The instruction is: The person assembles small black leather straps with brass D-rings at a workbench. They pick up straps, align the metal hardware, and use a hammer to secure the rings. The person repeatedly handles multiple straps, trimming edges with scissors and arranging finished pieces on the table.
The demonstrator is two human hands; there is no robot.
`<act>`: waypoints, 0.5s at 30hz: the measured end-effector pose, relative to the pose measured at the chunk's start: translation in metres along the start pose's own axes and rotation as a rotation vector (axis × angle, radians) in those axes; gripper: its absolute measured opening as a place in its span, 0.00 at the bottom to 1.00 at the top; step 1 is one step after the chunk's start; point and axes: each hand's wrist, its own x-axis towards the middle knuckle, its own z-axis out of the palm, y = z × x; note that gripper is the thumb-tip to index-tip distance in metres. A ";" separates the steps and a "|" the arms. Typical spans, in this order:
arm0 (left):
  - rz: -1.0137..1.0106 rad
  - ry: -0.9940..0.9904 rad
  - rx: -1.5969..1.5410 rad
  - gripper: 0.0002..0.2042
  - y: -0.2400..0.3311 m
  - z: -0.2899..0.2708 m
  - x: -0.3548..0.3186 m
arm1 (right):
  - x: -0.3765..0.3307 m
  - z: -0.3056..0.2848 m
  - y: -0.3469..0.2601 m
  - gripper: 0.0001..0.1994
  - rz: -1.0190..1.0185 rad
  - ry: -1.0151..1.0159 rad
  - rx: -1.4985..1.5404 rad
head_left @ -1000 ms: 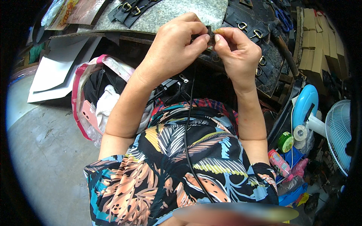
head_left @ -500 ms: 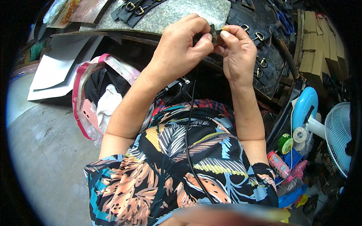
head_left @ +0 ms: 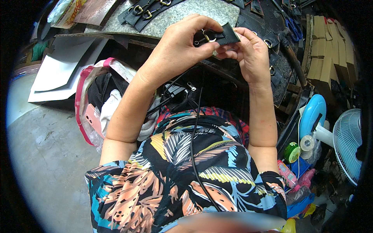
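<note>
Both hands up in front of me, over the near edge of the bench [head_left: 182, 17]. My left hand [head_left: 176, 50] is pinched shut on the strap [head_left: 223, 35], thumb + fingers clamped on its left end, right by the brass ring [head_left: 208, 37]. My right hand [head_left: 252, 54] is closed on it too, fingertips under and behind the right end, where the edge looks zigzag cut. So the strap sits between the two hands, held off the bench, roughly level.

Feel, as I judge it: small black tab, leather-like, light, bends w/o much fight but stiff enough to keep its shape. Not fragile. Ring is hard metal, prob. slick, so it may swing or slip if I grip only that. Best hold is flat faces of the strap, pinch near the ring w/ one hand, free end w/ the other. Cut edge is thin, easy to crease, so no squeezing there.

Around: more straps [head_left: 149, 9] w/ rings lie across the bench top. Black cable [head_left: 193, 139] hangs down over my shirt. Blue fan [head_left: 312, 112] + tape roll [head_left: 307, 143] low to my right, pink bag [head_left: 87, 97] to my left on the floor [head_left: 42, 163].
</note>
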 end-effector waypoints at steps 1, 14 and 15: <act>0.037 0.011 0.004 0.22 0.000 0.000 0.000 | 0.000 -0.001 -0.001 0.11 -0.017 -0.034 0.005; 0.097 0.114 0.044 0.23 0.000 0.011 0.003 | 0.001 0.017 0.008 0.09 0.048 0.006 0.127; 0.074 0.112 0.058 0.23 0.000 0.012 0.002 | -0.001 0.021 0.010 0.09 0.033 0.042 0.152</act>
